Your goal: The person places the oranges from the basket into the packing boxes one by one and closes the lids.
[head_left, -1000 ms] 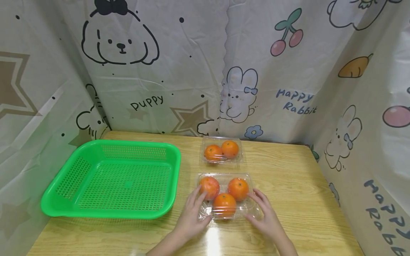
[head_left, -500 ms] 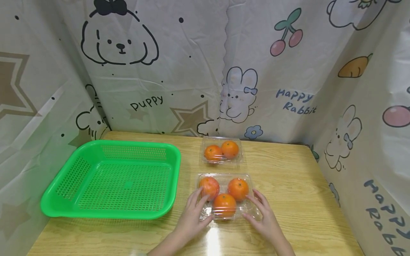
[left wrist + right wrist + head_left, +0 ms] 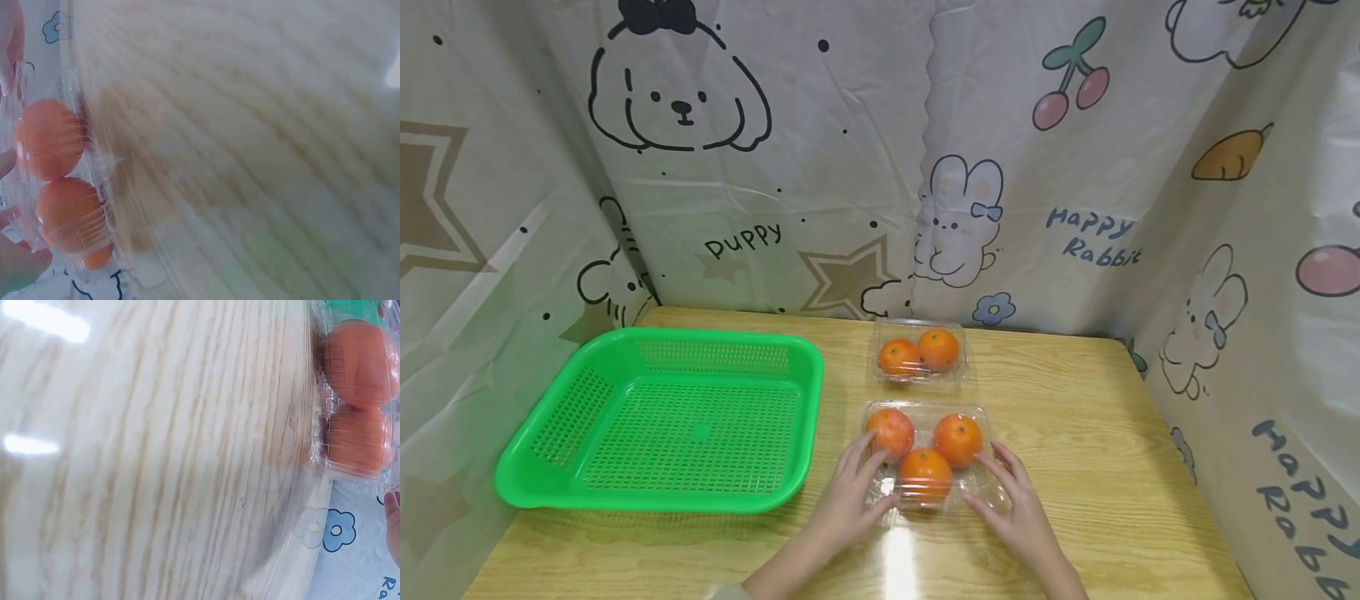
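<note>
In the head view, a clear plastic clamshell box [image 3: 926,408] with three oranges [image 3: 925,473] sits in front of the person, at the middle of the table. At its left side the left hand [image 3: 844,502] grips it, thumb by the front edge and fingers along the side. On the opposite side the right hand [image 3: 1021,508] holds it in the same way. Both wrist views show the box's ribbed wall from the side, with oranges [image 3: 69,212] behind it. Parts of the fingers fall outside the wrist views.
A second, smaller clear box [image 3: 958,375] with two oranges stands behind, near the table's back edge. To the left is a green plastic basket [image 3: 816,400] with nothing in it. Printed curtains [image 3: 820,167] enclose the wooden table [image 3: 1097,433] at the back and sides.
The fingers have closed in slightly on the box, the right thumb moving a little left. The box and its oranges appear slightly higher in the head view than before.
</note>
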`<action>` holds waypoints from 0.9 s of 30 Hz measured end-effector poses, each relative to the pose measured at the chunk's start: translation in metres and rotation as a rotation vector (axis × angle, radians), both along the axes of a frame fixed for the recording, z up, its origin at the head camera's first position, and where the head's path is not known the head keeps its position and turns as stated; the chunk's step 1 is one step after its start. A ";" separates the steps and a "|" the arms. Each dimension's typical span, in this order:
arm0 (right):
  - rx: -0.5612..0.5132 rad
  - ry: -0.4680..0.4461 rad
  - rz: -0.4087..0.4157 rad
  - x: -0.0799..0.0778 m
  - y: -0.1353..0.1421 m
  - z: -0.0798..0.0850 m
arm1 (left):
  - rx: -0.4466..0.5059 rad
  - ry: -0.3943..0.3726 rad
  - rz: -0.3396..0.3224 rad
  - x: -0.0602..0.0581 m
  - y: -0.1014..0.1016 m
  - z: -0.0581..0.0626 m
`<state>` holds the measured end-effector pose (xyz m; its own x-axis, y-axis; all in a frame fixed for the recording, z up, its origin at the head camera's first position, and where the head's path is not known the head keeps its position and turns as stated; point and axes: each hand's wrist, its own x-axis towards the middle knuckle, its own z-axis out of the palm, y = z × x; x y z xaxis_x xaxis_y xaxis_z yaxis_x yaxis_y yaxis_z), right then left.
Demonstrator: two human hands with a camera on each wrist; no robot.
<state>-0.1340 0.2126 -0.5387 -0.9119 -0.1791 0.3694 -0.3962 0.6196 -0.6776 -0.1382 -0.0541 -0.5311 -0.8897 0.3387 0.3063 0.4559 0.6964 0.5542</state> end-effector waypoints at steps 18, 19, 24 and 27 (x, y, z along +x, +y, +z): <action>-0.003 0.024 -0.028 -0.012 -0.005 -0.004 | -0.022 0.026 -0.022 -0.020 -0.005 0.001; -0.007 0.026 -0.028 -0.013 -0.005 -0.004 | -0.020 0.028 -0.023 -0.020 -0.004 0.001; -0.018 0.026 -0.031 -0.016 -0.006 -0.005 | -0.012 0.009 -0.022 -0.024 -0.004 0.003; -0.025 0.011 -0.035 -0.018 -0.007 -0.005 | -0.006 -0.022 -0.018 -0.026 -0.004 0.004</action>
<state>-0.1518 0.2059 -0.5433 -0.9134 -0.1376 0.3830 -0.3817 0.6163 -0.6889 -0.1638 -0.0579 -0.5272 -0.8900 0.3564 0.2845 0.4560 0.6913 0.5605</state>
